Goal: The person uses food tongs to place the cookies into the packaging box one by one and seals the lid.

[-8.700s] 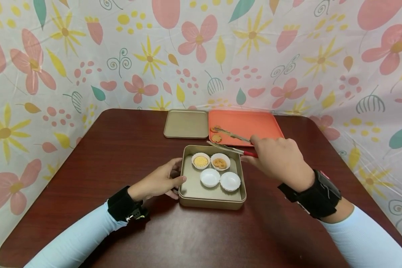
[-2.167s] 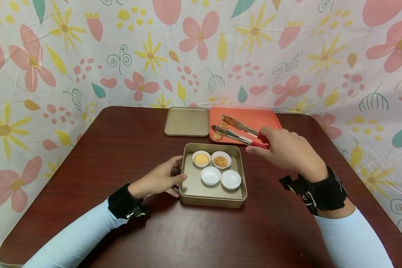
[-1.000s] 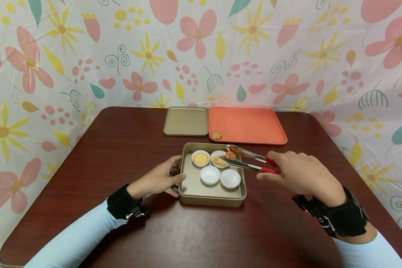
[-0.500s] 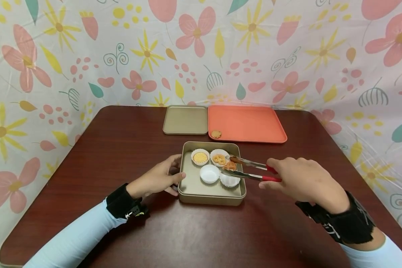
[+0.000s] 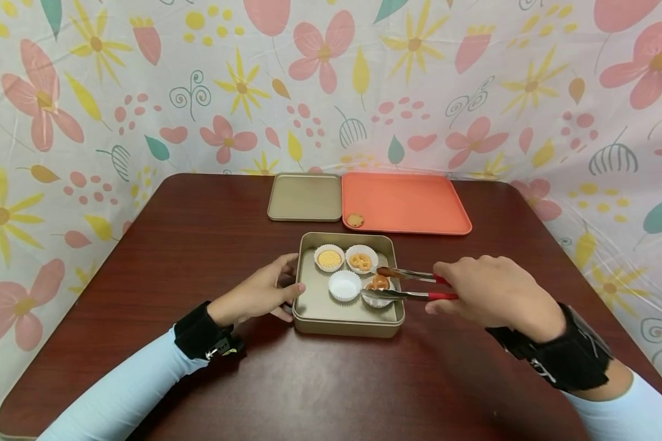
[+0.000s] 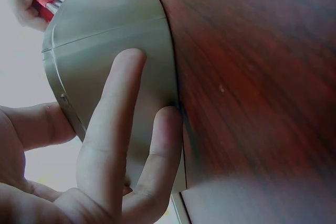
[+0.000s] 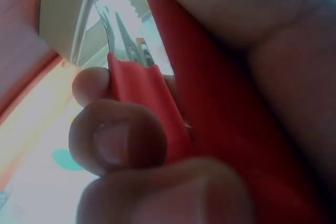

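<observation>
In the head view my left hand (image 5: 259, 290) holds the left wall of a gold square tin (image 5: 331, 327), thumb at the rim and fingers along the outside. My right hand (image 5: 485, 294) grips red-handled metal tongs (image 5: 416, 296), whose two arms stand apart over the tin's right side. Between the tips a pretzel (image 5: 379, 282) lies in the front right paper cup (image 5: 376, 302). Another pretzel (image 5: 360, 262) is in the back right cup, and a yellow round biscuit (image 5: 329, 258) in the back left one. The front left paper cup (image 5: 344, 286) has nothing in it.
Behind the tin, an orange tray (image 5: 408, 202) bears one round cookie (image 5: 355, 220) in its near left corner. A flat gold lid (image 5: 305, 197) lies against the tray's left edge. Flower-patterned cloth hangs behind the dark wooden table (image 5: 215, 214).
The tongs picked a pretzel off the orange tray and carried it toward me to the front right cup. Their arms now stand wider around it. The left hand stays on the tin.
</observation>
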Motion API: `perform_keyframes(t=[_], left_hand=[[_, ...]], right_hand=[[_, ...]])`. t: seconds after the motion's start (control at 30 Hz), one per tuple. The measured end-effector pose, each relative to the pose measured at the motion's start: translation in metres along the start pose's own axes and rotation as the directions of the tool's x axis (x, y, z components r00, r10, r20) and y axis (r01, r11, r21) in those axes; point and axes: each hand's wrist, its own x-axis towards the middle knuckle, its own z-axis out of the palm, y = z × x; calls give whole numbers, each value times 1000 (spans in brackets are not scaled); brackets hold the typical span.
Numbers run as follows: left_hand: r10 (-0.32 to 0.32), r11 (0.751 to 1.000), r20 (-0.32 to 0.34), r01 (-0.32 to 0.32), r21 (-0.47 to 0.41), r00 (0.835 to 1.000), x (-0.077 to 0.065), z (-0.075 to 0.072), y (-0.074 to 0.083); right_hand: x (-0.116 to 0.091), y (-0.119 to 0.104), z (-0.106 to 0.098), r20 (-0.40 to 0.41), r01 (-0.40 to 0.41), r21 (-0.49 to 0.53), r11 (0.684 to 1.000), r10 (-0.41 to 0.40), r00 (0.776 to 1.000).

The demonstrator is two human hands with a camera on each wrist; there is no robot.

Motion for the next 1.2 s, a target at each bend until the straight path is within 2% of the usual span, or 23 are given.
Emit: perform_keyframes(t=[0.23, 0.4, 0.87, 1.2], left_hand=[[-2, 1000, 0, 2, 17, 1000, 0, -1, 0], [-1, 1000, 3, 1, 16, 1000, 0, -1, 1], [-11, 1000, -6, 11, 26, 1000, 0, 0, 2], [-8, 1000, -5, 8, 25, 1000, 1, 0, 0]], right_hand=[[6, -4, -4, 19, 25, -38, 999, -24, 1000], [8, -5, -7, 31, 9, -55, 998, -7, 999], [5, -2, -6, 40, -18, -24, 1000, 19, 999], [5, -3, -3, 15, -12, -30, 999, 12, 1000]])
